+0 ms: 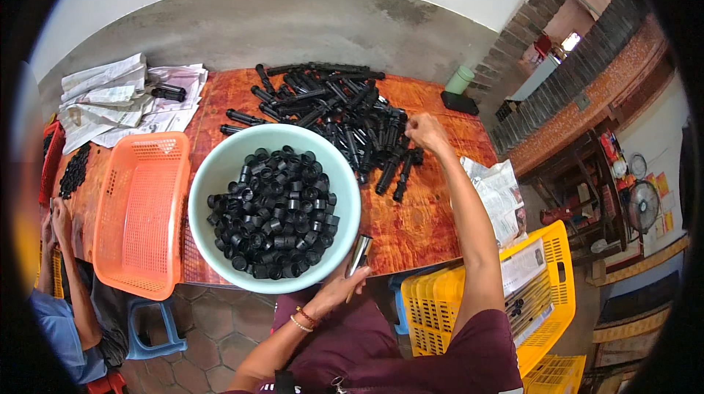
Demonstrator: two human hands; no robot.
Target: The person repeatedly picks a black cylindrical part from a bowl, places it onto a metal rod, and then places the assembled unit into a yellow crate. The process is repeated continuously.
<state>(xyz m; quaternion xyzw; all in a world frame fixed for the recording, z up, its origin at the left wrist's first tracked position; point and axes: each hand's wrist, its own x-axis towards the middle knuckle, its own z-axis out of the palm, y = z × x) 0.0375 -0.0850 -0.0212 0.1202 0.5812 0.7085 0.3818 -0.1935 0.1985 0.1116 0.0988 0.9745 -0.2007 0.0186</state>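
Note:
My left hand [343, 285] is closed round a short shiny metallic tube [360, 253] that sticks up past the fingers, just right of a pale green basin [350, 196]. Many small black plastic rings [282, 211] fill the basin's middle. My right hand [427, 132] reaches out to the right edge of a heap of black ribbed plastic tubes [323, 104]. Its fingers are bent together against the heap; what they grip, if anything, I cannot make out. A few tubes lie loose below this hand.
An orange plastic basket [139, 211] stands left of the basin, below newspaper sheets [110, 101]. A yellow crate [565, 306] is by my right arm. A green cup [460, 80] stands at the far right. At the left, another person's hands [60, 224] are near small black parts.

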